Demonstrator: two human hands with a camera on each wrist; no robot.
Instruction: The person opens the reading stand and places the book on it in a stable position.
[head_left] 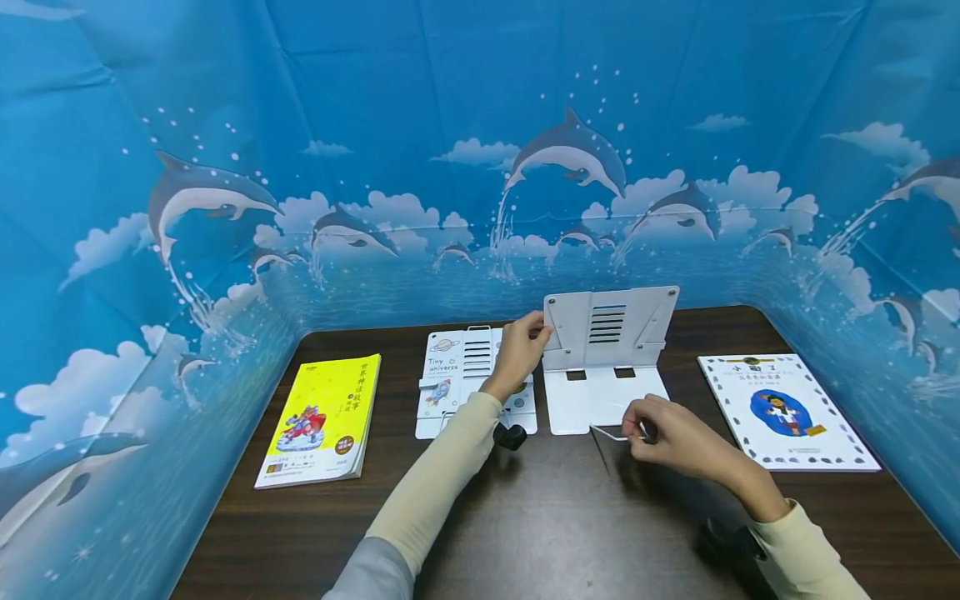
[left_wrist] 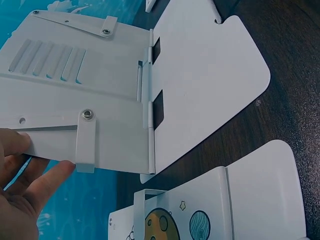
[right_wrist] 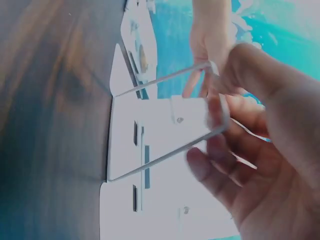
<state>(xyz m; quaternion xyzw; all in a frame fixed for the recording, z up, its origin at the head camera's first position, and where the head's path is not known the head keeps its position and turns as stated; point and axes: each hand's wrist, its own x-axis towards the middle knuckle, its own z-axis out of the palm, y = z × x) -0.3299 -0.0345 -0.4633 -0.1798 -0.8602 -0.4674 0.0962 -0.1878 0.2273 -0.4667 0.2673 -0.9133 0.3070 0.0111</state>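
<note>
A white metal book stand [head_left: 600, 404] is unfolded near the middle of the table, its base plate flat and its slotted back panel [head_left: 570, 333] raised. My left hand [head_left: 519, 352] pinches the left edge of that panel between thumb and fingers; the left wrist view shows the riveted side arm [left_wrist: 86, 142] beside the fingertips. At the front edge of the base, my right hand [head_left: 678, 437] grips a U-shaped wire support [right_wrist: 165, 158] by its outer end. The wire stands away from the base, with fingers curled about its crossbar.
A second white stand [head_left: 442, 362], folded flat and printed with planets and a rocket, lies under my left forearm. A yellow book [head_left: 337, 400] lies at the left, and a white-covered book [head_left: 795, 417] at the right. Blue dolphin-print cloth [head_left: 420, 275] surrounds the dark wooden table [head_left: 540, 525].
</note>
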